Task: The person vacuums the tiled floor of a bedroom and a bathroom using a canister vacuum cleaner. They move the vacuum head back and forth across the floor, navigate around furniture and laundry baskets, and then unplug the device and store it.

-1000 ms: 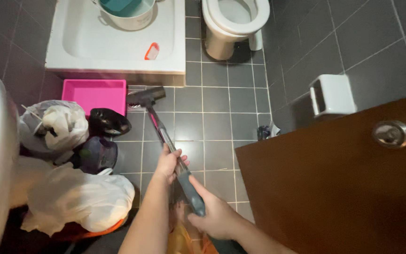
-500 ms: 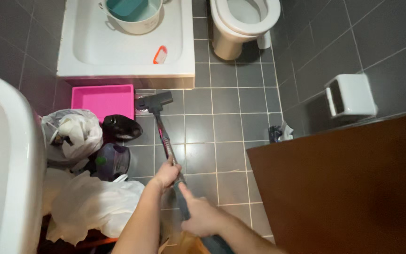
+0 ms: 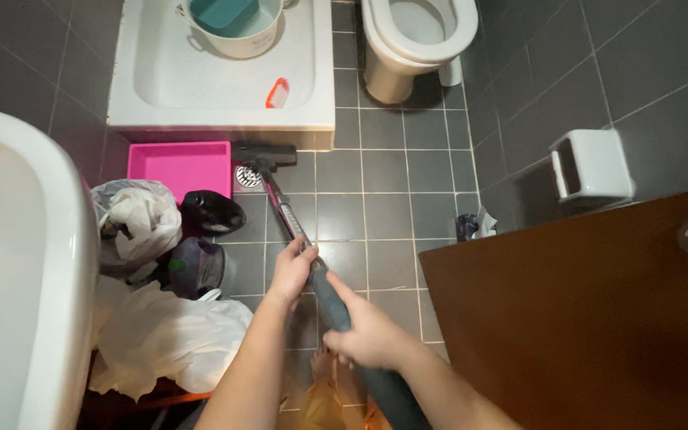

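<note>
Head view is showing both hands gripping a vacuum wand over the grey tiled floor. Left hand is wrapping the metal tube, fingers closed around it. Right hand is holding the grey handle section lower down, fingers curled shut on it. Wand is running diagonally away, its black floor head lying beside the round floor drain, just in front of the white shower tray and next to the pink bin. White plastic bags are sitting left of the left arm. Toilet is standing at top, brown door at right.
</note>
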